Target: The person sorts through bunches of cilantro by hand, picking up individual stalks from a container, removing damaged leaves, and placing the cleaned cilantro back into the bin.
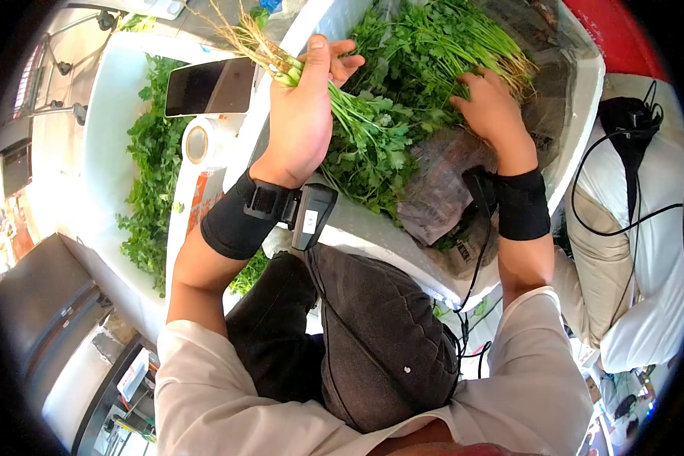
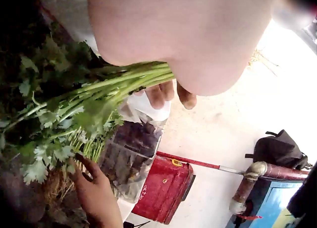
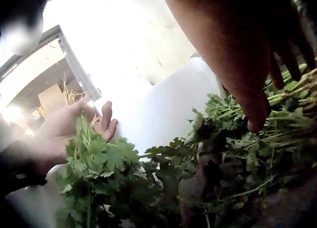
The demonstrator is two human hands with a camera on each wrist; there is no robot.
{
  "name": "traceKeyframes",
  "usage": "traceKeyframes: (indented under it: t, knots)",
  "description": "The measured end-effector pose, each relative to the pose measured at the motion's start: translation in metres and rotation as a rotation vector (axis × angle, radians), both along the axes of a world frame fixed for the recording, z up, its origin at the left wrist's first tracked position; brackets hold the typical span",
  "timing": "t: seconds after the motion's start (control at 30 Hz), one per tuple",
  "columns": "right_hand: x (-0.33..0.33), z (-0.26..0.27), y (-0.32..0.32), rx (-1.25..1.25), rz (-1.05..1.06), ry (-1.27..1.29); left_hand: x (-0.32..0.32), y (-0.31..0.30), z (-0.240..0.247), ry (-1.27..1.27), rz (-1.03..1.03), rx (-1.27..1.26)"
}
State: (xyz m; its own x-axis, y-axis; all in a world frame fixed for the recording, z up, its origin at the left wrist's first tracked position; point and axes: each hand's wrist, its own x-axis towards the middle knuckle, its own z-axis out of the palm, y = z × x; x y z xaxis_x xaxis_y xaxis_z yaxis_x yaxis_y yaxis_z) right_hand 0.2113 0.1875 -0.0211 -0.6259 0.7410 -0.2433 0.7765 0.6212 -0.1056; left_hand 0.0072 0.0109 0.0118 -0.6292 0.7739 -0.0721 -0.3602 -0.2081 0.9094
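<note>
My left hand (image 1: 300, 121) grips a bunch of coriander (image 1: 365, 118) by its stems, thumb across them. Pale roots (image 1: 254, 42) stick out above the thumb, and the leafy end hangs over the white foam box (image 1: 590, 99). In the left wrist view the green stems (image 2: 129, 84) run out from under the palm. My right hand (image 1: 494, 110) reaches over the heap of coriander (image 1: 425, 38) lying in that box. Its fingers (image 3: 285, 72) are extended, and the thumb lies close over the stems in the right wrist view.
A second white foam box (image 1: 110, 95) with more coriander (image 1: 148, 182) stands at the left. A dark-screened device (image 1: 209, 87) and a white roll (image 1: 197, 143) lie between the boxes. Crumpled grey plastic (image 1: 441, 182) sits inside the near box. Another person's light trousers (image 1: 596, 251) show at the right.
</note>
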Motion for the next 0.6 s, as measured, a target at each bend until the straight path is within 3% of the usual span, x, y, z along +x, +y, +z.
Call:
traceKeyframes:
  t: [0.23,0.3,0.33,0.37,0.43,0.6]
  knots:
    - [-0.017,-0.017,0.024,-0.096,-0.002,-0.052,-0.001,0.001,0.003,-0.044,0.044,-0.041]
    - [-0.019,-0.038,0.031,-0.030,0.010,0.155,0.001,-0.003,0.007,-0.020,0.015,-0.066]
    - [-0.025,-0.053,0.027,0.154,0.043,0.289,0.005,-0.002,0.015,0.002,0.041,-0.156]
    - [-0.021,-0.061,0.031,0.159,0.045,0.293,0.003,-0.002,0.015,0.005,0.043,-0.150]
    - [-0.021,-0.059,0.027,0.034,-0.023,0.147,-0.002,-0.007,0.011,-0.017,-0.079,-0.162]
    - [-0.028,-0.036,0.028,-0.119,-0.113,0.177,-0.003,-0.006,0.009,0.008,-0.099,-0.180]
